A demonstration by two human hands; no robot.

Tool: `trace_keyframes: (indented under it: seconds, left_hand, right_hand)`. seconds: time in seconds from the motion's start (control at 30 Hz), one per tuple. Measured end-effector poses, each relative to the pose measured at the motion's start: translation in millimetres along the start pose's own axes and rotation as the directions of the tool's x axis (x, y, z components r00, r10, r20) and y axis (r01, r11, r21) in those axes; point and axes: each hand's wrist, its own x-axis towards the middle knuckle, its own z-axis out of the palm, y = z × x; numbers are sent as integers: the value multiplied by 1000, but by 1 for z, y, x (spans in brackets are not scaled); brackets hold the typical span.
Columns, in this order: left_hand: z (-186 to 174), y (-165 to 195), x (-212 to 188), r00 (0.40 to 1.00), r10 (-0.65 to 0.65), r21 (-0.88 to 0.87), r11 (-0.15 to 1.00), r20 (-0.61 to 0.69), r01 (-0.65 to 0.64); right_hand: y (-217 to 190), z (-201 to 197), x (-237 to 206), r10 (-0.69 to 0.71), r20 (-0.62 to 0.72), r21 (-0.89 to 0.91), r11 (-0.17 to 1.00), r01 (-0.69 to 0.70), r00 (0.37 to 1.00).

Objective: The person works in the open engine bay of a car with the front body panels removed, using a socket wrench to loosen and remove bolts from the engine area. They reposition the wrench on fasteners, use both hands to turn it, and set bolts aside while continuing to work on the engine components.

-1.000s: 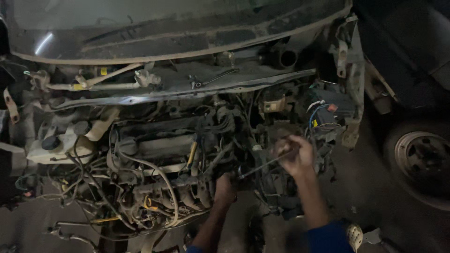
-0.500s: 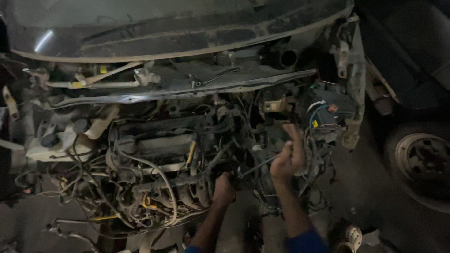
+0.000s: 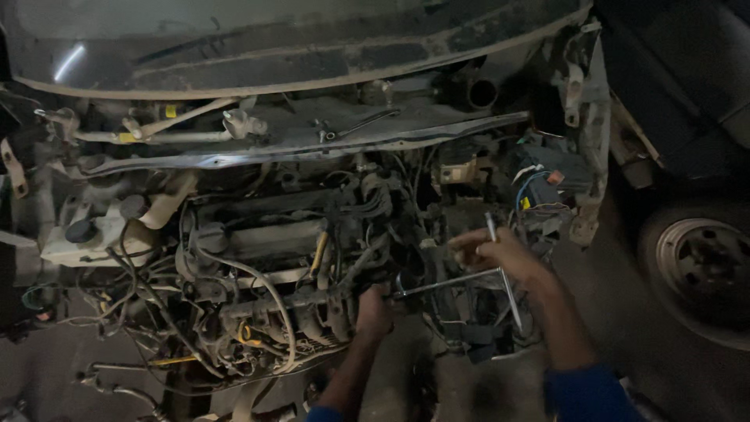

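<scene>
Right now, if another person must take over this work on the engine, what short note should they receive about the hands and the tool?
Right hand: gripping the cross handle of a long metal T-handle wrench, to the right of the engine.
Left hand: low at the front of the engine, at the wrench's tip, steadying it there.
Wrench shaft lies nearly level, pointing left into the engine; the fastener itself is hidden.
Done: wrench is in place at the engine, both hands on.
Left: whether the fastener is loose cannot be seen; check before pulling the wrench away.
Loose wires hang around the engine.

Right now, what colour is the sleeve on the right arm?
Blue; the sleeve shows best in the head view, at the bottom edge.
</scene>
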Motion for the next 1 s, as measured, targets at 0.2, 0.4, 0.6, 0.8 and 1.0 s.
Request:
trace_keyframes:
  seconds: [0.2, 0.4, 0.6, 0.8, 1.0]
  left_hand:
    - [11, 10, 9, 994, -98, -40, 994, 51, 100]
    - [24, 32, -11, 975, -197, -50, 978, 105, 203]
    - [37, 24, -21, 990, -122, -60, 990, 69, 126]
    - [35, 13, -13, 967, -221, 3, 975, 129, 222]
    - [37, 33, -14, 1000, 30, -71, 997, -4, -30]
  right_hand:
    - [4, 43, -16, -669, -393, -639, 692, 335, 631]
    - [51, 63, -1, -357, -881, 79, 539, 838, 312]
    - [80, 5, -5, -124, -451, 820, 332, 466, 884]
    - [49, -40, -17, -46, -88, 8, 999, 47, 995]
    - [44, 7, -27, -827, -385, -749, 539, 385, 410]
